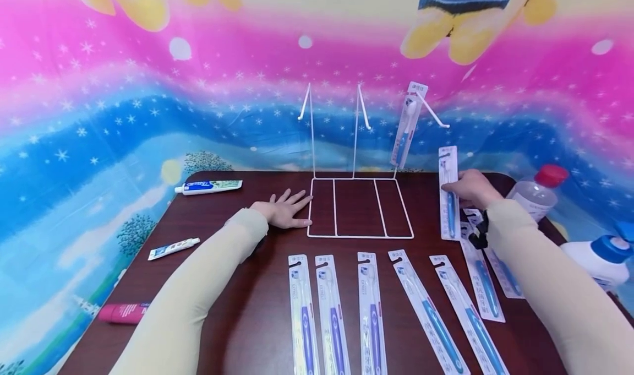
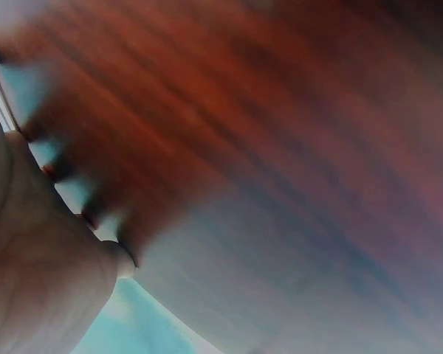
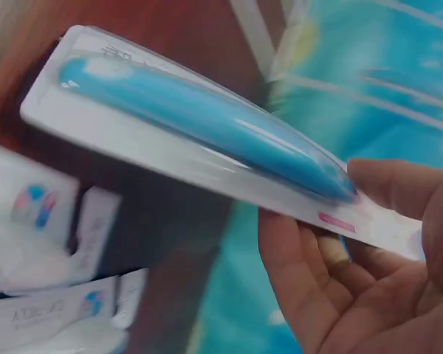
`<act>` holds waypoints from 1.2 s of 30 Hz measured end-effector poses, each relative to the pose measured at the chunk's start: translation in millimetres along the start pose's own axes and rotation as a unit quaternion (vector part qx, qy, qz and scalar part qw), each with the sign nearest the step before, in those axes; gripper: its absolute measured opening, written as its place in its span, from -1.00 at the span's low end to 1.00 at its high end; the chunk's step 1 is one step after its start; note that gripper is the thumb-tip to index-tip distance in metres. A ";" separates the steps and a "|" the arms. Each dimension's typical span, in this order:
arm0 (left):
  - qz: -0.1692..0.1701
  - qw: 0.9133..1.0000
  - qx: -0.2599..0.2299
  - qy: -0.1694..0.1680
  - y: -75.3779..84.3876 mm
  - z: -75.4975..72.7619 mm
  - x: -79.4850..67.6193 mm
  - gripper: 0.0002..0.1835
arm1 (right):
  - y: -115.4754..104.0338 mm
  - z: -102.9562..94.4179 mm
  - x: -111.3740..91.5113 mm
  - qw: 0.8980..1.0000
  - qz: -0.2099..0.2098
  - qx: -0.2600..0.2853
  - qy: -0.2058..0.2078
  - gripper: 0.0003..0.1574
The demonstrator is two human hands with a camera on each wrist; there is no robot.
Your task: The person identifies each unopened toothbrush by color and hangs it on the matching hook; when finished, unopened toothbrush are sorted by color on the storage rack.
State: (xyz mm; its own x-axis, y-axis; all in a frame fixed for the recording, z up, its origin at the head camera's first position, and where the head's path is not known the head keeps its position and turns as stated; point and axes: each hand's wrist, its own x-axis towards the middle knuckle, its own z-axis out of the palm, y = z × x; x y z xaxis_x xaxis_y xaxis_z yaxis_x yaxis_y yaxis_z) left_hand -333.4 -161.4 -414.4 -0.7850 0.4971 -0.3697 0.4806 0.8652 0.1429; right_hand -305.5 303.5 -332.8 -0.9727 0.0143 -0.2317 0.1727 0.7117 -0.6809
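Note:
My right hand (image 1: 473,189) pinches a packaged blue toothbrush (image 1: 448,199) by the edge of its card, holding it upright to the right of the white wire rack (image 1: 360,236). In the right wrist view, thumb and fingers grip the pack (image 3: 207,125) from both faces. Another packaged blue toothbrush (image 1: 409,123) hangs on the rack's right hook (image 1: 436,113); the left and middle hooks carry nothing. My left hand (image 1: 286,210) lies with fingers spread on the table, fingertips right at the rack's left side. The left wrist view shows that hand (image 2: 44,251) against brown wood grain.
Several packaged toothbrushes, purple (image 1: 337,331) and blue (image 1: 436,320), lie in front, with more under the right forearm. Toothpaste tubes (image 1: 210,186) and a pink tube (image 1: 124,313) are at the left. A red-capped bottle (image 1: 537,193) and a white bottle (image 1: 599,259) stand at the right.

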 end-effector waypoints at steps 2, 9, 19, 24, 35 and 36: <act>-0.002 1.000 0.003 -0.004 0.1 0.0 0.0 -0.11 | -7.5 -3.1 -15.0 0.999 -0.024 0.030 -0.001 -0.26; 0.000 1.000 -0.002 -0.006 -1.1 -0.9 2.1 -0.08 | -29.0 -7.7 -82.5 0.988 -0.124 0.031 0.086 -0.10; 0.009 1.000 -0.007 -0.008 -3.9 0.1 5.8 -0.07 | -40.1 1.8 -138.0 0.964 -0.219 -0.014 0.149 -0.39; -0.004 1.000 0.003 -0.013 -4.3 4.0 9.6 -0.05 | -46.7 3.0 -142.5 0.959 -0.236 -0.035 0.153 -0.39; 0.001 1.000 0.012 -0.010 0.4 -1.8 1.0 -0.09 | -60.4 2.7 -142.0 0.956 -0.247 -0.042 0.151 -0.34; 0.003 1.000 0.011 -0.007 1.1 -2.6 -0.3 -0.09 | -61.6 2.5 -141.8 0.957 -0.246 -0.043 0.151 -0.33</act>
State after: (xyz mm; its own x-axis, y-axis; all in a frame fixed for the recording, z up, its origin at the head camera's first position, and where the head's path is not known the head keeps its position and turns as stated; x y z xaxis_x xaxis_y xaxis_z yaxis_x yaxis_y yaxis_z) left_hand -333.6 -160.4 -411.7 -0.7768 0.5004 -0.3824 0.4932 0.8609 0.1249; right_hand -177.9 256.0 -259.7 -0.9358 -0.1445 0.3215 -0.3182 0.7389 -0.5939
